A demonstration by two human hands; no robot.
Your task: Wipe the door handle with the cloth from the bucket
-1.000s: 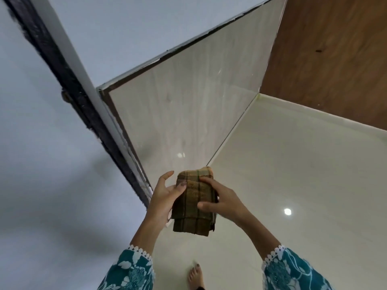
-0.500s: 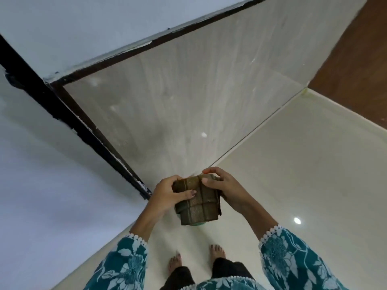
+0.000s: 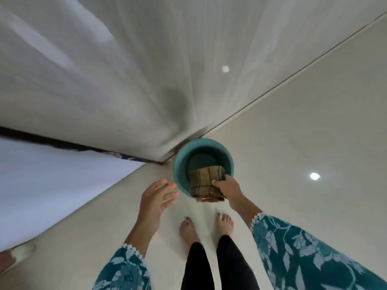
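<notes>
Folded cloth (image 3: 206, 181) in right hand (image 3: 227, 188) over teal bucket (image 3: 180, 164) — left hand (image 3: 157, 195) free.

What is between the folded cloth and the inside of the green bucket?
Nothing visible. The right hand holds the folded cloth over the near rim of the teal bucket. What shows of the bucket's inside looks empty. The left hand is open, off to the side, clear of the bucket's mouth.

Home interior: glossy cream floor tiles (image 3: 293, 143), bare feet (image 3: 188, 229), teal bucket (image 3: 180, 170) by a doorway threshold (image 3: 62, 143).
</notes>
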